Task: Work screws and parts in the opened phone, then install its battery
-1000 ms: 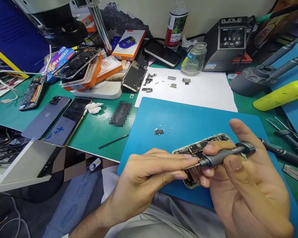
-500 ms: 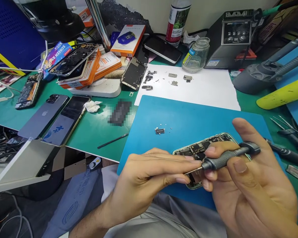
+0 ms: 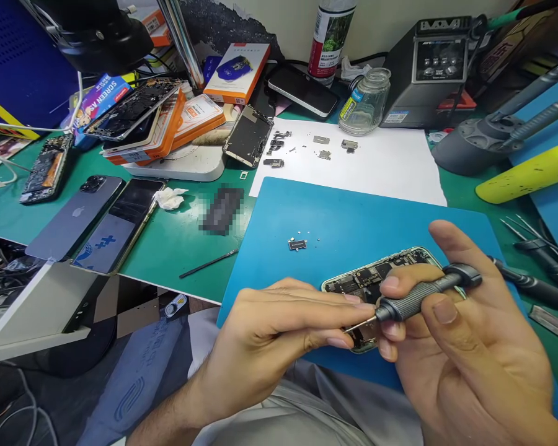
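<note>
My right hand [image 3: 469, 334] grips a dark grey precision screwdriver [image 3: 411, 300] by its knurled handle, with the thumb and fingers around it. The thin shaft slants down to the left, and its tip ends between the fingers of my left hand [image 3: 279, 337]. Those left fingers are pressed close to the thumb; what they pinch at the tip is hidden. Under both hands lies an opened phone [image 3: 365, 275] with its boards exposed, partly covered. A small dark metal plate [image 3: 298, 245] and several tiny bits rest on the blue mat [image 3: 279, 210] beyond.
White paper [image 3: 390, 167] holds several small phone parts. A glass jar [image 3: 365, 102] stands behind it. Two phones [image 3: 81, 214] and a thin black tool [image 3: 208, 263] lie to the left. Tweezers [image 3: 534, 238] and a yellow-green object [image 3: 525, 173] are at right.
The whole view has shifted slightly to the left. Both hands, the screwdriver and the phone keep nearly the same pose relative to each other.
</note>
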Demonstrator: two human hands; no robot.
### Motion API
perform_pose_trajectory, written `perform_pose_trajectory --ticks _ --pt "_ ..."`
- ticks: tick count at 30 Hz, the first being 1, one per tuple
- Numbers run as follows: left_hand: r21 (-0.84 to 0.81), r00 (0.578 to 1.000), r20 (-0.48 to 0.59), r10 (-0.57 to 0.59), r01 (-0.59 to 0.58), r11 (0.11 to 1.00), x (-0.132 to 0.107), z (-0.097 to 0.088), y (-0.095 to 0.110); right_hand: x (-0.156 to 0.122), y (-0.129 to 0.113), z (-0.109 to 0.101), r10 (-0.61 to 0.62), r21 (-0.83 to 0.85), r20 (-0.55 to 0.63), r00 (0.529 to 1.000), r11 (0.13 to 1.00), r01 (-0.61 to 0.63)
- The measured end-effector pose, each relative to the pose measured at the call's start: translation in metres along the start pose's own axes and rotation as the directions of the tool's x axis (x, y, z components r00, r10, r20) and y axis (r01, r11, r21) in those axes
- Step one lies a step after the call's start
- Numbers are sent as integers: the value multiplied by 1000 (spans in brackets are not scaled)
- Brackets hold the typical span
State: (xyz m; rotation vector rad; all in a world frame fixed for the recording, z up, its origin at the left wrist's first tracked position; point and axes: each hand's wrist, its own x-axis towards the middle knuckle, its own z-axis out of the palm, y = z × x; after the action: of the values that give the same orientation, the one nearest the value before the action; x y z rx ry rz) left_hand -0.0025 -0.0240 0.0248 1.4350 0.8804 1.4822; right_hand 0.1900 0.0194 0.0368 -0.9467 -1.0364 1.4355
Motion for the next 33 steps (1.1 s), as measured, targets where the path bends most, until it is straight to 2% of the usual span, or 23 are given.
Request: perform_pose_trajectory --ticks 7,17,33 --pt "-16 999 32 24 -24 1000 -1 0 -3 1 -2 -1 26 6 -8 1000 1000 -26" --pt "-7 1000 27 -3 3 1000 -1 0 -1 4 -5 0 72 6 -19 997 997 -72" --pt "-13 999 21 35 -34 999 1 0 -1 5 -9 3 61 17 -16 998 998 -61"
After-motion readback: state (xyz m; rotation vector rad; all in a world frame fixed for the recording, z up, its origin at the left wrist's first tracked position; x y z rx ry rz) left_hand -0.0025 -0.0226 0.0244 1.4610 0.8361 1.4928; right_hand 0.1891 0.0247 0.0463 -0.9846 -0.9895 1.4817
